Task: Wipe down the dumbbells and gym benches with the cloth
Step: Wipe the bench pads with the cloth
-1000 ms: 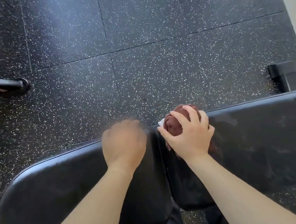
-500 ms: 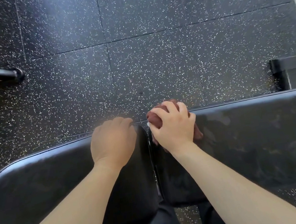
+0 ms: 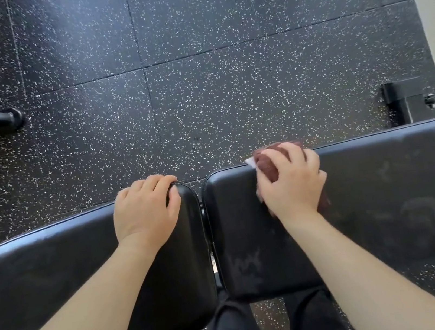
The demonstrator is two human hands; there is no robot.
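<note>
holds the maroon cloth (image 3: pixel 267 167) bunched in the right grip (image 3: pixel 290 184), fingers curled round it, pressing it onto the far edge of the right surface pad (image 3: pixel 386 195). hooks the left grip (image 3: pixel 143 208) over the far edge of the left surface pad (image 3: pixel 55 262), fingers curled, thumb on top. narrow gap between the pads. speckled black floor (image 3: pixel 227 92) beyond.
</note>
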